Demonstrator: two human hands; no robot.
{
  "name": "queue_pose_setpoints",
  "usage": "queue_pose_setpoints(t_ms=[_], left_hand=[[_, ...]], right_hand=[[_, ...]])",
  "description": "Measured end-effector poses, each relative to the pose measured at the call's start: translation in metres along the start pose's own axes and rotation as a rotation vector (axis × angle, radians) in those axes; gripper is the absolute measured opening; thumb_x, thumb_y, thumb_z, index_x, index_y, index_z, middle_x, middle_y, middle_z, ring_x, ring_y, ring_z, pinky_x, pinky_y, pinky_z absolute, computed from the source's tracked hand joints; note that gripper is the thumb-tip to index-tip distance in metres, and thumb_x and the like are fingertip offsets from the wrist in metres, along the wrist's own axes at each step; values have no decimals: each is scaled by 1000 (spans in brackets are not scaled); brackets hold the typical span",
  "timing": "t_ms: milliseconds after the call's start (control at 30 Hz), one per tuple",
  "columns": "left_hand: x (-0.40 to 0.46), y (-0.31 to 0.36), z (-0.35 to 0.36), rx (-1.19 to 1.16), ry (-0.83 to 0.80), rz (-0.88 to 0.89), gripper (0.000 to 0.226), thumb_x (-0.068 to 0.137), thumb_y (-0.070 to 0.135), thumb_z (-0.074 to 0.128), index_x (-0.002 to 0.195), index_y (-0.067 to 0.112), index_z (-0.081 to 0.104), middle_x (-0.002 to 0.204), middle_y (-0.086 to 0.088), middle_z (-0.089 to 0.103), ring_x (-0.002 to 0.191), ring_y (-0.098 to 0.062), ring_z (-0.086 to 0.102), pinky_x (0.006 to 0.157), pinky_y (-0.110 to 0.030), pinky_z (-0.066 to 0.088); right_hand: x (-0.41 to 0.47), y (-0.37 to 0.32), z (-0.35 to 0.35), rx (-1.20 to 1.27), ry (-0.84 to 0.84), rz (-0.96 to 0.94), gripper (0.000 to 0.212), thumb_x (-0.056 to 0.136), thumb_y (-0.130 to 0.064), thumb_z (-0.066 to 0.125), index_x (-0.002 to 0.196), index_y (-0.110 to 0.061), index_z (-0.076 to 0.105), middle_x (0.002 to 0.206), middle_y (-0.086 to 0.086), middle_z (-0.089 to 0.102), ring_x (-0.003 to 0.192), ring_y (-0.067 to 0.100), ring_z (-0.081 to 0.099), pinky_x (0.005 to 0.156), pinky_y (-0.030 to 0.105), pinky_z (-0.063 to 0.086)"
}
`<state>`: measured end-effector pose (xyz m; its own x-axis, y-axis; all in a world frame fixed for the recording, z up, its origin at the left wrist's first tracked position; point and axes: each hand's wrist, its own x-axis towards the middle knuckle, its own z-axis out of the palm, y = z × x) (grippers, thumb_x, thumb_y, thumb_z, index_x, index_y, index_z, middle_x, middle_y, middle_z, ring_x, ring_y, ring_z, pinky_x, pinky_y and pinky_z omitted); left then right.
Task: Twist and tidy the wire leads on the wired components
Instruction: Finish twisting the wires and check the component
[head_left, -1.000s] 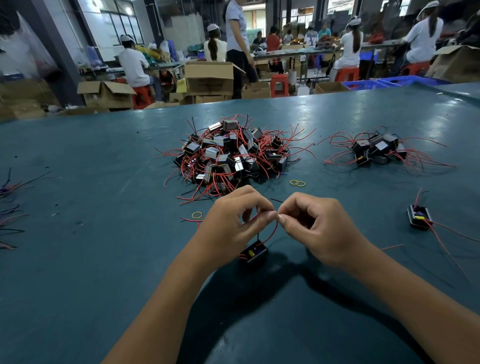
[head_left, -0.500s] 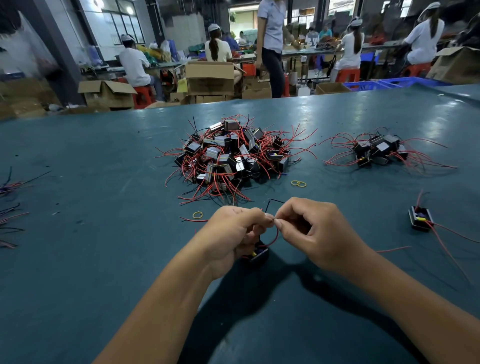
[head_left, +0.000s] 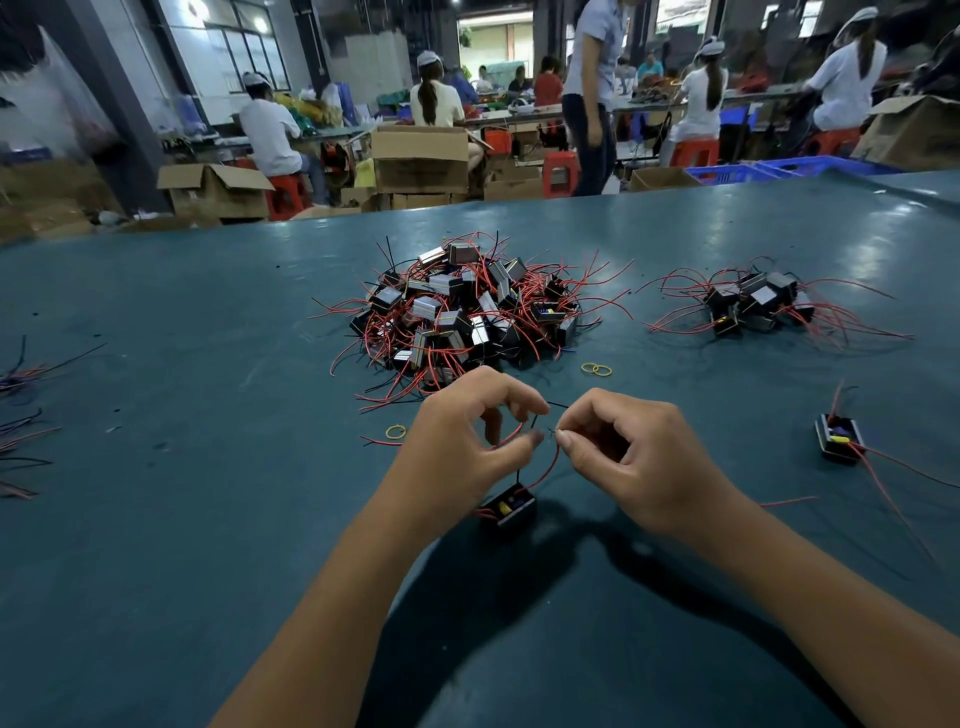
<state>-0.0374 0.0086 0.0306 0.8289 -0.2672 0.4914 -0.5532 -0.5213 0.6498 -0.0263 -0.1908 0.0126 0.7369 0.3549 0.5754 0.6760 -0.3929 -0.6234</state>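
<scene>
A small black boxed component (head_left: 508, 507) with red and black leads hangs just above the teal table (head_left: 156, 467), below my hands. My right hand (head_left: 623, 462) pinches the tip of its red lead (head_left: 551, 467) between thumb and forefinger. My left hand (head_left: 467, 441) is beside it with curled fingers, its blurred thumb and fingertips close to the wire ends; whether it holds a lead I cannot tell for sure. A large pile of the same components (head_left: 467, 312) lies behind my hands.
A smaller group of components (head_left: 753, 306) lies at the right rear, and a single one (head_left: 837, 439) at the right. Yellow rubber bands (head_left: 596, 369) and one more rubber band (head_left: 396, 431) lie near the pile. Loose wires (head_left: 21, 415) lie at the left edge. Workers and boxes are beyond the table.
My hands have drawn slightly apart and my left fingers have loosened from the pinch. The component hangs lower under my hands. A standing person behind has walked right.
</scene>
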Motion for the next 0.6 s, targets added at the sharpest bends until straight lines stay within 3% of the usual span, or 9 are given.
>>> queue_pose_setpoints(t_ms=[100, 200, 600], left_hand=[[2, -5, 1, 206, -3, 159, 13, 85, 19, 78, 97, 20, 73, 92, 8, 59, 74, -9, 50, 64, -29, 47], [2, -8, 2, 221, 4, 208, 10, 87, 23, 76, 95, 18, 75, 93, 6, 60, 76, -11, 51, 65, -40, 49], [3, -11, 1, 256, 24, 286, 14, 88, 29, 73, 94, 18, 77, 90, 2, 62, 83, -18, 59, 65, -43, 52]], right_hand=[[0, -1, -1, 7, -8, 4, 8, 88, -17, 64, 80, -20, 62, 61, -15, 53, 55, 4, 48, 55, 9, 34], [0, -2, -1, 30, -16, 13, 8, 88, -16, 64, 79, -17, 63, 61, -14, 53, 55, 3, 46, 55, 9, 33], [-1, -4, -1, 51, -39, 19, 8, 88, -16, 64, 79, -17, 64, 60, -14, 52, 53, 3, 45, 54, 9, 33]])
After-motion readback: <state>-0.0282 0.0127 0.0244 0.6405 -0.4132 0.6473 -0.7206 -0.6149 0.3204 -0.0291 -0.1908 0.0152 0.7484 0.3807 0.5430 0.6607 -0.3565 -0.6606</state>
